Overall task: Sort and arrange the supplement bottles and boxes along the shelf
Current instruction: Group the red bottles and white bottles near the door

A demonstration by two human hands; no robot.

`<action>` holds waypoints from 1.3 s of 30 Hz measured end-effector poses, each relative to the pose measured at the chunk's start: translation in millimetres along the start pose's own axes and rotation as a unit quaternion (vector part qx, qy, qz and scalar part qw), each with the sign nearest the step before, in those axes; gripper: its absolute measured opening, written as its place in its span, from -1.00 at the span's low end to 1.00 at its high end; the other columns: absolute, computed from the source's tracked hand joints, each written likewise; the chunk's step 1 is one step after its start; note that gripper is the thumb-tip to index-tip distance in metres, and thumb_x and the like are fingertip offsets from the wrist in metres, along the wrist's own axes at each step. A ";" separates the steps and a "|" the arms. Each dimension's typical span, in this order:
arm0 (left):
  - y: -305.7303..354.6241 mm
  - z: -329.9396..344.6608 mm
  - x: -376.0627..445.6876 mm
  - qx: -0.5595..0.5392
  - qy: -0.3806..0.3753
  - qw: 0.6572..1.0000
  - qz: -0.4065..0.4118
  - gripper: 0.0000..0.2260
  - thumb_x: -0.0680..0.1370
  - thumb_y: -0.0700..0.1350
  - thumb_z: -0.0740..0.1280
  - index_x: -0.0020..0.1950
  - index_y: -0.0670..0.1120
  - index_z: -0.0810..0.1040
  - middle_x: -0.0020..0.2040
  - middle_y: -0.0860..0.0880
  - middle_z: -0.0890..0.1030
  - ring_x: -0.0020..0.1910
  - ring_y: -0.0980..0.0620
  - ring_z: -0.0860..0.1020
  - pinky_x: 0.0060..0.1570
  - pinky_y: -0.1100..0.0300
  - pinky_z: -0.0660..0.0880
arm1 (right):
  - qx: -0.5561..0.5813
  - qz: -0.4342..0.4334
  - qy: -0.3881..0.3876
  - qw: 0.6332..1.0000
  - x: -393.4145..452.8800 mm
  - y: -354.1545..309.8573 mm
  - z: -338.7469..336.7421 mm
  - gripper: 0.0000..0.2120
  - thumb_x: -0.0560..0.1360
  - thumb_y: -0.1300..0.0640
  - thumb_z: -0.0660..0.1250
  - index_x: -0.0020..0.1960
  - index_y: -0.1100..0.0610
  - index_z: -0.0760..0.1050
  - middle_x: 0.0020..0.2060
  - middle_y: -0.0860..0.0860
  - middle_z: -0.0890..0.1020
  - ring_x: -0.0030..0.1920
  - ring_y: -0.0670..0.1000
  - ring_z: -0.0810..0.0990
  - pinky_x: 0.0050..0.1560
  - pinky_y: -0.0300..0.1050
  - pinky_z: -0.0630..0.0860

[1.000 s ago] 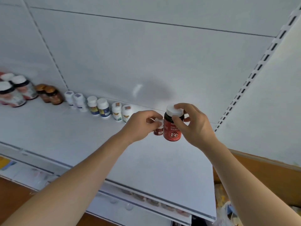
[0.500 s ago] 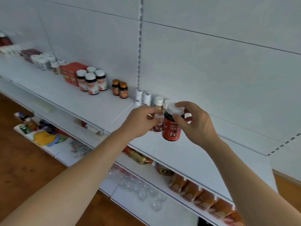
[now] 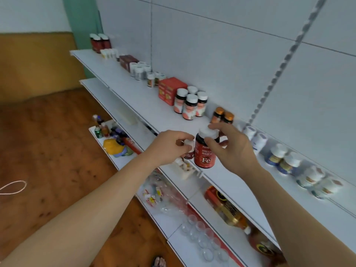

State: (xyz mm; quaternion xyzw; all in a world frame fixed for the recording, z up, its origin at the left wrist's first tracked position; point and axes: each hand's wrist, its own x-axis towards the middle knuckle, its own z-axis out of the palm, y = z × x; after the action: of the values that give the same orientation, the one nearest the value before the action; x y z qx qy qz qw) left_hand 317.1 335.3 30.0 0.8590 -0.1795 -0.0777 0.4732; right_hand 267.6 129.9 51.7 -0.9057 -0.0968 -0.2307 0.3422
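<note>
My right hand (image 3: 231,149) grips a large red bottle marked Fe (image 3: 205,155) by its white cap and neck, held in the air in front of the white shelf (image 3: 150,105). My left hand (image 3: 169,146) pinches a small dark red bottle with a white cap (image 3: 188,150) right beside it, mostly hidden by my fingers. Along the shelf stand an orange-red box (image 3: 169,90), several white-capped bottles with pink labels (image 3: 189,104), two amber bottles (image 3: 223,116) and white bottles (image 3: 256,137) further right.
At the shelf's far left are dark red bottles (image 3: 100,42), a brown box (image 3: 128,61) and silver-labelled bottles (image 3: 139,70). Lower shelves hold clear glasses (image 3: 200,234), boxed goods (image 3: 223,207) and small items (image 3: 115,137). A wooden floor (image 3: 48,151) lies to the left.
The view has swung left and down, revealing the shelf's left end and the floor. Both hands keep their bottles, still side by side in front of the shelf.
</note>
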 end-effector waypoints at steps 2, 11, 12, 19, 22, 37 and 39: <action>-14.6 -26.1 16.1 0.018 0.017 1.000 0.000 -0.73 0.51 -0.08 0.43 0.21 0.05 0.63 -0.04 0.07 0.67 -0.07 0.14 0.64 0.01 0.23 0.57 | 0.014 -0.008 -0.013 1.000 29.0 -3.1 26.9 -0.70 0.48 0.00 0.42 0.19 0.00 0.56 0.04 -0.14 0.61 -0.04 -0.12 0.56 -0.08 -0.18 0.59; -87.1 -146.2 83.6 0.067 0.096 0.992 -0.041 -0.76 0.52 -0.03 0.42 0.19 0.10 0.61 0.08 0.09 0.66 0.01 0.16 0.60 0.03 0.31 0.52 | 0.078 -0.048 -0.044 0.995 167.2 -32.7 141.6 -0.72 0.44 0.04 0.49 0.13 -0.03 0.57 -0.02 -0.14 0.61 -0.10 -0.19 0.56 -0.16 -0.42 0.49; -95.8 -159.5 87.9 0.068 0.103 0.991 -0.044 -0.76 0.52 -0.02 0.41 0.19 0.11 0.61 0.06 0.08 0.66 0.00 0.15 0.61 0.06 0.21 0.54 | 0.084 -0.054 -0.046 0.994 179.8 -38.0 155.5 -0.72 0.43 0.05 0.49 0.12 -0.03 0.57 -0.03 -0.16 0.60 -0.10 -0.18 0.56 -0.16 -0.35 0.52; -165.3 -267.3 130.2 0.090 0.145 0.984 -0.045 -0.78 0.52 0.02 0.41 0.17 0.12 0.62 0.05 0.15 0.65 -0.03 0.22 0.55 -0.06 0.58 0.32 | 0.082 -0.089 -0.066 0.990 272.3 -76.0 258.5 -0.71 0.42 0.04 0.49 0.13 -0.02 0.57 0.00 -0.14 0.61 -0.09 -0.15 0.58 -0.12 -0.09 0.60; -197.9 -315.9 152.3 0.092 0.153 0.983 -0.032 -0.77 0.52 0.03 0.41 0.18 0.12 0.63 0.02 0.16 0.65 -0.06 0.24 0.55 -0.01 0.38 0.43 | 0.081 -0.086 -0.062 0.991 307.5 -96.3 304.2 -0.71 0.43 0.03 0.49 0.13 -0.04 0.57 0.00 -0.14 0.61 -0.08 -0.14 0.58 -0.12 -0.11 0.59; -327.1 -506.6 297.0 0.111 0.125 0.986 -0.007 -0.75 0.56 0.00 0.38 0.24 0.12 0.57 0.09 0.17 0.61 0.02 0.21 0.54 0.02 0.33 0.46 | 0.052 -0.046 -0.030 0.997 485.2 -142.5 473.2 -0.69 0.44 0.02 0.48 0.16 -0.03 0.55 0.01 -0.17 0.58 -0.05 -0.15 0.56 -0.13 -0.34 0.54; -341.8 -526.3 326.0 0.119 0.119 0.986 -0.005 -0.75 0.56 -0.01 0.37 0.24 0.11 0.57 0.09 0.17 0.60 0.02 0.20 0.54 0.05 0.30 0.48 | 0.050 -0.045 -0.019 0.998 513.8 -137.5 496.8 -0.70 0.44 0.03 0.48 0.15 -0.01 0.55 0.03 -0.18 0.58 -0.06 -0.15 0.56 -0.13 -0.33 0.54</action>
State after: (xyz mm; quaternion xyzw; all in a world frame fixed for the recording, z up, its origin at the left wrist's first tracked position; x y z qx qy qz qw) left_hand 858.1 790.7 38.8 0.9131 -0.1258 0.0448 0.3851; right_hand 845.9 571.7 52.0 -0.8863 -0.1556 -0.2234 0.3746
